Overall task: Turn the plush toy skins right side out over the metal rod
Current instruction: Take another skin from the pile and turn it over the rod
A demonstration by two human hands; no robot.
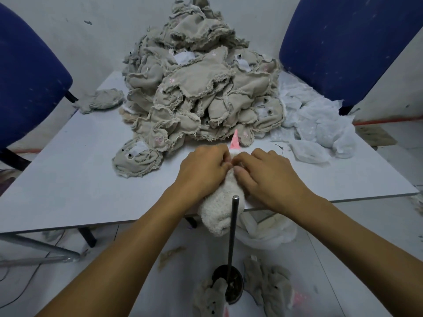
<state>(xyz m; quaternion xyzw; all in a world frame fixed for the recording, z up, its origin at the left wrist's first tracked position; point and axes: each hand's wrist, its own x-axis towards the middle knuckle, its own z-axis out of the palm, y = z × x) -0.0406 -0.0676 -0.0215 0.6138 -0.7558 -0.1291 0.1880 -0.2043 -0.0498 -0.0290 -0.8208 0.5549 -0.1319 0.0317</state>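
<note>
Both hands, left and right, pinch the far end of a cream plush skin at the bench edge, its length running back toward the upright metal rod just nearer the person.

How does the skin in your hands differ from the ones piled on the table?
The skin in the hands is cream and fluffy, fuzzy side out; the pile is flat grey-beige, with frayed seams and white patches showing. The held skin hangs over the table edge near the rod, gripped by the left hand and right hand; the pile lies loose, untouched. Both are soft fabric.
</note>
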